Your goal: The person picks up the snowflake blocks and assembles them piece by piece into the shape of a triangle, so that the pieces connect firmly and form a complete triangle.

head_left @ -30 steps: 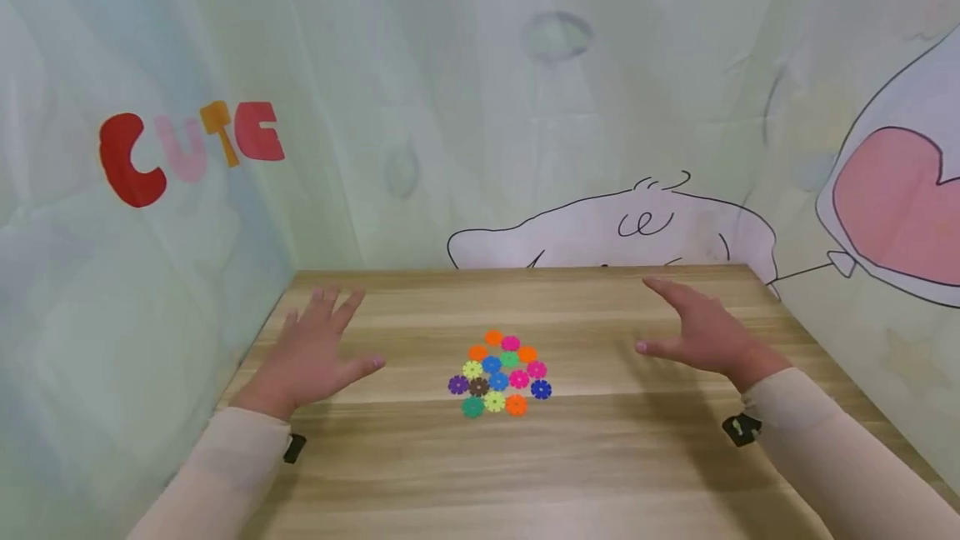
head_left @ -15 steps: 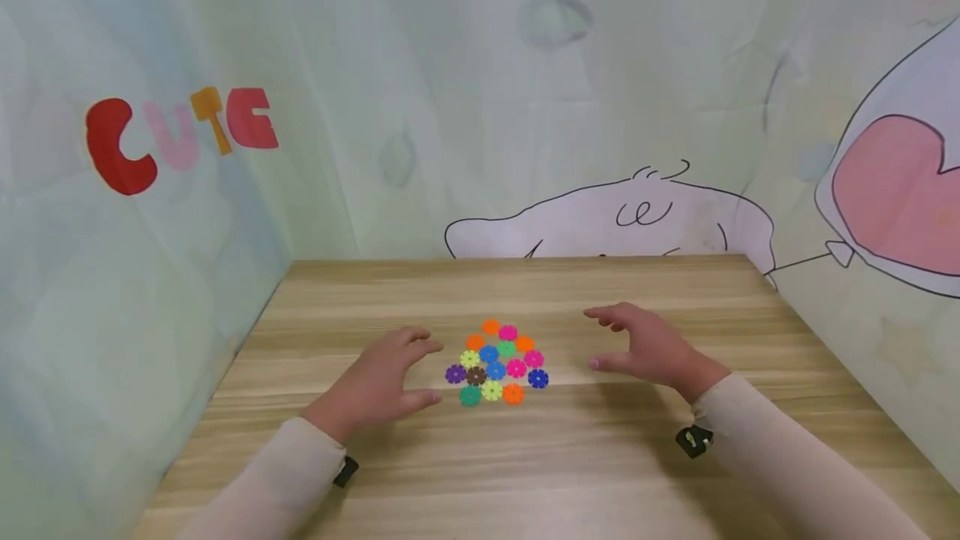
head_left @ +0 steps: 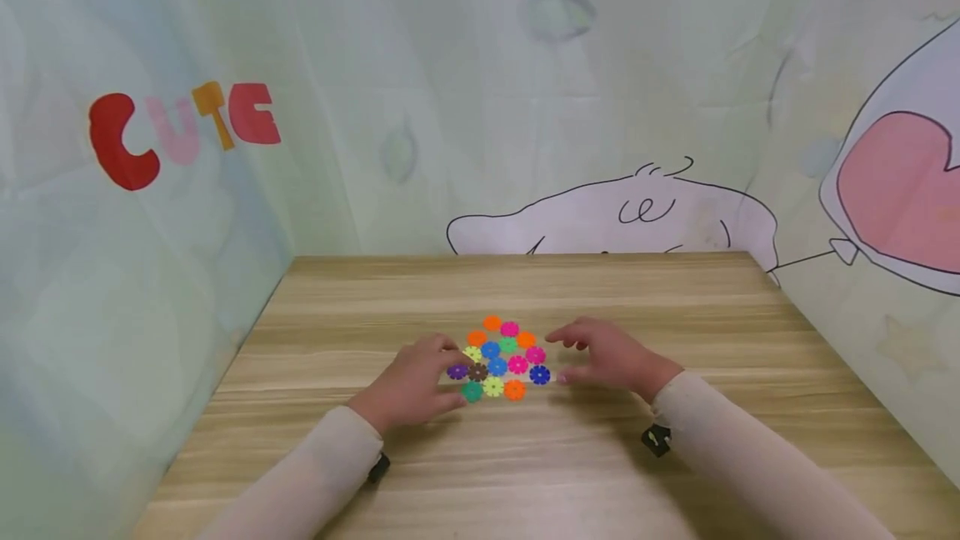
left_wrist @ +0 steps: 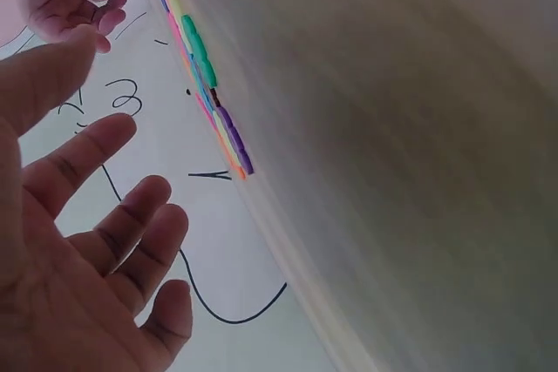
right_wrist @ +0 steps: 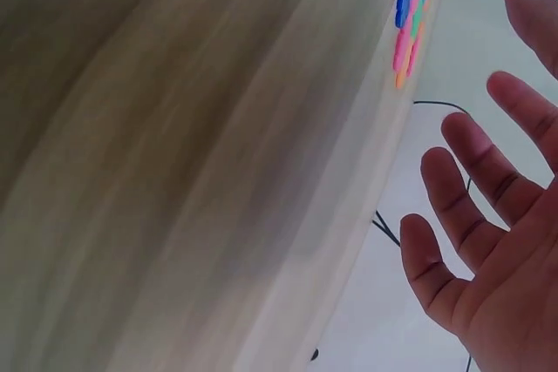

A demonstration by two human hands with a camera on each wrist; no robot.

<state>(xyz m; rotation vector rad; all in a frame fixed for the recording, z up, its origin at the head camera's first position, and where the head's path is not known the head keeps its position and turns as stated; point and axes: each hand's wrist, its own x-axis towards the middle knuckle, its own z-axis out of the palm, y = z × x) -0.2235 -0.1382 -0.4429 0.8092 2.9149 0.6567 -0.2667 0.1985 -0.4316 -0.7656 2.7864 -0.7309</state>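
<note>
Several colourful notched plastic discs, like snowflake building discs, lie flat in a rough triangle mid-table. Among them are a purple disc (head_left: 457, 371), a teal disc (head_left: 472, 392), a brown disc (head_left: 477, 372) and a dark blue disc (head_left: 539, 375). My left hand (head_left: 416, 382) hovers at their left side, its index finger overlapping the brown disc's edge in the head view. My right hand (head_left: 611, 358) is over the table just right of the dark blue disc, thumb and fingers apart. Both wrist views show relaxed, slightly bent fingers with nothing in them; the green disc edge (left_wrist: 199, 51) appears beyond the left hand.
The wood-grain table (head_left: 525, 465) reaches back to a pale printed curtain (head_left: 360, 107) that also hangs along both sides. Dark wrist devices, such as the right one (head_left: 657, 440), sit beneath the sleeves.
Both hands have come inward from the table's sides towards the discs, the left moving right and the right moving left. Their fingers are less spread now. The discs keep their arrangement.
</note>
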